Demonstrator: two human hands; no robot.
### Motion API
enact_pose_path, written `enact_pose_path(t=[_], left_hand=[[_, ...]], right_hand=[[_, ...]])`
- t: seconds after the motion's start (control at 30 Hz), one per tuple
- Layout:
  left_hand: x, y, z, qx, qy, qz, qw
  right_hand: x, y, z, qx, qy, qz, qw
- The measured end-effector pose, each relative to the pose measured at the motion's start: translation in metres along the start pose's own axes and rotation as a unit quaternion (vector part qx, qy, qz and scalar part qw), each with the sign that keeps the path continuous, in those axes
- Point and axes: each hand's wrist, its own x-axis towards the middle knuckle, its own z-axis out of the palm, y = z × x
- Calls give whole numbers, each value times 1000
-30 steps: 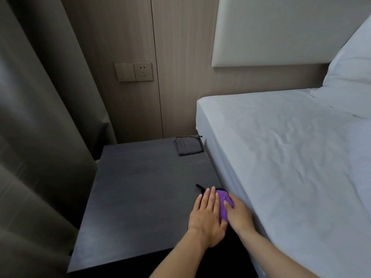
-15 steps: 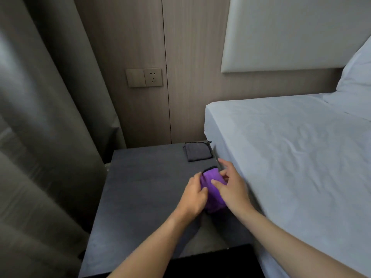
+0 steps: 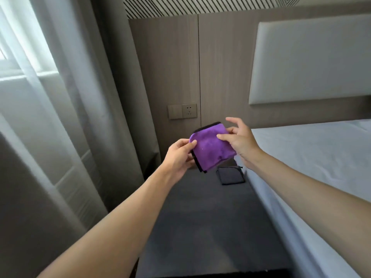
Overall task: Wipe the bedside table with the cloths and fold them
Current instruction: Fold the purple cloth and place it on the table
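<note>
Plush purple cloth; matt dark table.

Table between curtain at left and bed at right, folded cloth on its far right corner beside the bed, held cloth above it between left hand and right hand, socket behind
</note>
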Motion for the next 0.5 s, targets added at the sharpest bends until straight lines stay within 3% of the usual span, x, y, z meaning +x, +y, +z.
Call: enact_pose_path(t=[0.1, 0.2, 0.27, 0.37, 0.5], left_hand=[[-11, 29, 1, -44, 0, 2, 999], [-19, 52, 4, -64, 44, 28, 997], [-23, 65, 5, -71, 71, 39, 994], [-31, 84, 6, -88, 93, 60, 990], [-42, 102, 1, -177, 84, 48, 979]], right_hand=[[-2, -26, 13, -95, 28, -32, 995], [-17, -51, 30, -263, 99, -177, 943], [-29, -66, 41, -276, 58, -251, 926], [-38, -79, 54, -290, -35, -279, 915], [-38, -97, 60, -259, 10, -301, 918]])
